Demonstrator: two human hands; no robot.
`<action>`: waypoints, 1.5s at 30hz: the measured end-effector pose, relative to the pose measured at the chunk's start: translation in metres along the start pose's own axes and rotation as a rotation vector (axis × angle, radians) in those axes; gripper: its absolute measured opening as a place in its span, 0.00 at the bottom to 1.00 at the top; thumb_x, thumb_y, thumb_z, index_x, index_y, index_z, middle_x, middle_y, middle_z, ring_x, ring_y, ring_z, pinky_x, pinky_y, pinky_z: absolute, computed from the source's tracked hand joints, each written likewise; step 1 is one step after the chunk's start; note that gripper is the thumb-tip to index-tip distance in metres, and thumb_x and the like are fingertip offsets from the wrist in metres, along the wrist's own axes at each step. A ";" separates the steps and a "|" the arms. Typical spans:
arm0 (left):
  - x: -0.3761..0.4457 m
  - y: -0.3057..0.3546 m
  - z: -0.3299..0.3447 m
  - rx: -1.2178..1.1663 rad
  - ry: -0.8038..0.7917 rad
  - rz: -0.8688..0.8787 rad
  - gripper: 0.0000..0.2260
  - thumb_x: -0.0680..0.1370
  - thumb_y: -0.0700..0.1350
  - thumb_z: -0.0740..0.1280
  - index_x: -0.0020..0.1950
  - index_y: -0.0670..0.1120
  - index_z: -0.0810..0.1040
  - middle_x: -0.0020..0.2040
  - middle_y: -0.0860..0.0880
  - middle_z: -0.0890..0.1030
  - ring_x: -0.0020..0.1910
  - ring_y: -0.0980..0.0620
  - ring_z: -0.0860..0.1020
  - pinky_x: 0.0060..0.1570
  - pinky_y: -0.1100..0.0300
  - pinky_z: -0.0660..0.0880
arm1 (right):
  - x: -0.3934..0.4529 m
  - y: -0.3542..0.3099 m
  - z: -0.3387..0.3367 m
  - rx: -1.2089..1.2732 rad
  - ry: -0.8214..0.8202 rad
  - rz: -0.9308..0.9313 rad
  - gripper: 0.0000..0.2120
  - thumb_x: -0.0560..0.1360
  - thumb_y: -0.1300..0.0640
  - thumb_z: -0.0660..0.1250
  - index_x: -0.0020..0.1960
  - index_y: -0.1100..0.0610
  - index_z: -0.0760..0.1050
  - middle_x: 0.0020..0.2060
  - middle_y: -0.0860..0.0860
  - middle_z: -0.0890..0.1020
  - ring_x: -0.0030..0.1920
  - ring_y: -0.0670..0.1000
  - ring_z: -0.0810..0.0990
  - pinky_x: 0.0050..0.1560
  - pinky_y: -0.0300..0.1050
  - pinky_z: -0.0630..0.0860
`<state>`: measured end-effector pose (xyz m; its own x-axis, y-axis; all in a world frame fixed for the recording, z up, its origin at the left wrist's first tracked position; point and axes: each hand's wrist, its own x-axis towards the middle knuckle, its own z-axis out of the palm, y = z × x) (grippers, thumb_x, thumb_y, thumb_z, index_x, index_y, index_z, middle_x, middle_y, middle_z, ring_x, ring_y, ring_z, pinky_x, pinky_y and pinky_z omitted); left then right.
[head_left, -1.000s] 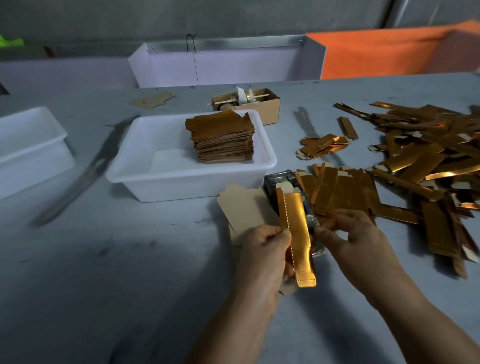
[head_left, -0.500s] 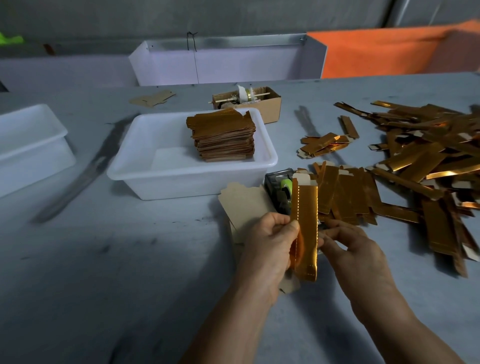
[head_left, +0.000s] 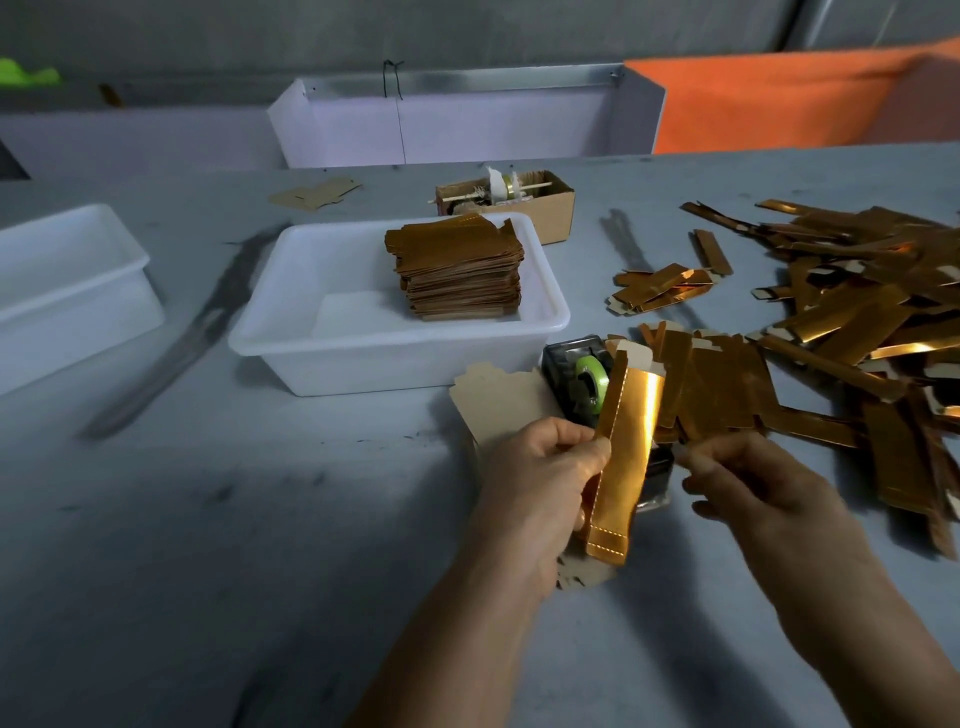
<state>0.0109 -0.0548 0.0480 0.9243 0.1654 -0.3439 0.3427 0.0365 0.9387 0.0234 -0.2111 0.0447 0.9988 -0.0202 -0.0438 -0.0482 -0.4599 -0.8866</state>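
My left hand (head_left: 540, 488) grips a long, flat gold-foil carton blank (head_left: 623, 462), held upright above the grey table. My right hand (head_left: 753, 483) hovers just right of the blank, blurred, fingers loosely curled and apart from it. Behind the blank sits a black tape dispenser (head_left: 571, 382) with a green roll. A heap of loose gold blanks (head_left: 857, 332) covers the table to the right. A neat stack of folded gold blanks (head_left: 460, 273) stands in the white tub (head_left: 363, 358).
A brown cardboard piece (head_left: 498, 405) lies left of the dispenser. A second white tub (head_left: 67, 291) sits at far left. A small open cardboard box (head_left: 550, 208) with tools stands behind the tub. A white bin and orange sheet line the table's back.
The gold blank has turned and tilted in my left hand. My right hand has let go of it and moved slightly right.
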 end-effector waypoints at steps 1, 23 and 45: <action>-0.001 0.000 -0.002 -0.014 0.015 -0.007 0.03 0.78 0.47 0.68 0.49 0.50 0.80 0.32 0.56 0.77 0.25 0.60 0.71 0.27 0.67 0.68 | -0.001 -0.007 -0.005 0.125 -0.057 0.052 0.06 0.75 0.55 0.63 0.41 0.51 0.78 0.38 0.49 0.80 0.43 0.49 0.79 0.42 0.42 0.74; -0.016 0.012 -0.012 -0.264 -0.112 -0.034 0.05 0.78 0.36 0.66 0.51 0.40 0.81 0.48 0.41 0.85 0.44 0.48 0.85 0.52 0.51 0.81 | 0.008 -0.043 0.010 -0.112 -0.182 -0.297 0.16 0.71 0.57 0.69 0.47 0.41 0.65 0.36 0.44 0.80 0.40 0.37 0.79 0.32 0.30 0.75; -0.029 -0.009 0.022 0.470 0.617 0.825 0.05 0.74 0.42 0.68 0.41 0.45 0.82 0.37 0.51 0.79 0.31 0.55 0.77 0.28 0.64 0.75 | -0.004 -0.059 0.011 -0.421 -0.055 -0.433 0.14 0.73 0.55 0.68 0.51 0.48 0.63 0.35 0.40 0.72 0.36 0.39 0.73 0.31 0.31 0.70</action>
<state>-0.0156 -0.0813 0.0489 0.7015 0.4299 0.5684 -0.1839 -0.6613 0.7272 0.0223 -0.1747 0.0920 0.9254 0.2878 0.2468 0.3788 -0.7280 -0.5714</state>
